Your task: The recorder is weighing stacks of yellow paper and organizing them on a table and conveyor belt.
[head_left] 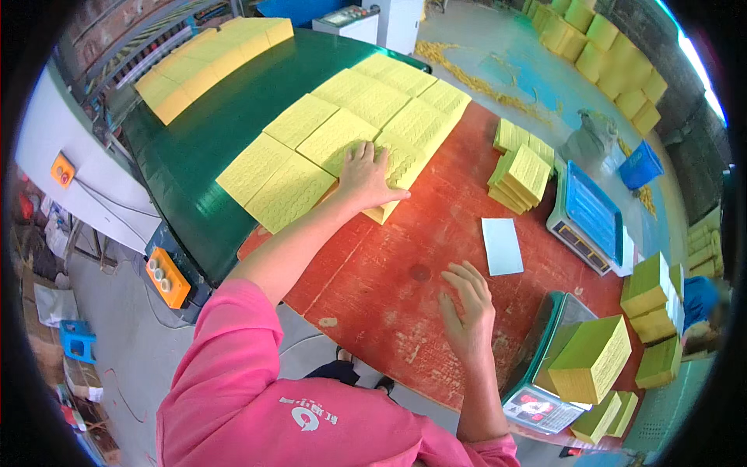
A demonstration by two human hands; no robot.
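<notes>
My left hand (364, 177) lies with spread fingers on a block of stacked yellow paper sheets (334, 140), its thumb out toward the near right edge. The sheets bear embossed or cut patterns and sit side by side in rows, where a green belt surface (194, 163) meets the red tabletop (366, 272). My right hand (469, 311) hovers over or rests near the red top, fingers extended, with nothing seen in it. A white sheet of paper (503, 246) lies just beyond it. Smaller yellow stacks (521, 177) stand farther right.
A blue-topped scale (595, 214) stands at the right edge. A second scale (541, 409) carries a thick yellow paper block (593, 359). More yellow blocks (210, 58) lie on the belt's far left. An orange button box (166, 277) is beside the table's left corner.
</notes>
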